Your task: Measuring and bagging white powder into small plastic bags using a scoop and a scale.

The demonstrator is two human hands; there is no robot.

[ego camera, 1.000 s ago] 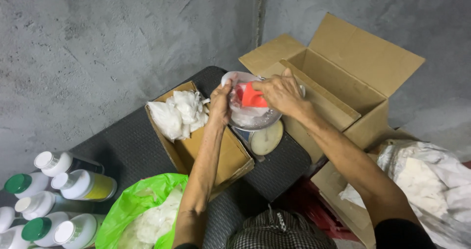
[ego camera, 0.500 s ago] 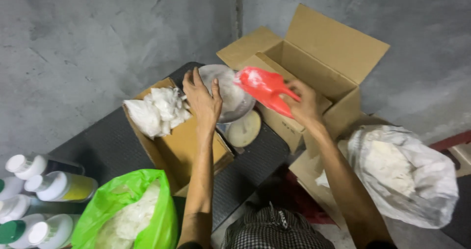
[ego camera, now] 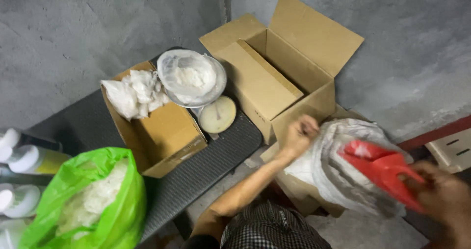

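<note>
Grey concrete walls stand behind a dark ribbed mat (ego camera: 216, 155) with boxes on it. A moment ago the left hand was up at the bowl on the scale and the right hand held the red scoop in the air by the big box. Now both hands have come down to the white sack (ego camera: 343, 165) on the right.

The left hand (ego camera: 298, 135) is curled shut on the sack's edge, pinching it. The right hand (ego camera: 444, 195) is closed around the handle of the red scoop (ego camera: 382, 173), and the scoop's front end lies over the sack's open mouth.

The bowl (ego camera: 192, 78), lined with clear plastic and holding white stuff, sits alone on the round scale (ego camera: 217, 114). Beside it are a small box of white bags (ego camera: 152, 121) and a big open box (ego camera: 279, 72). A green bag (ego camera: 93, 200) and white bottles (ego camera: 24, 180) are at the left.
</note>
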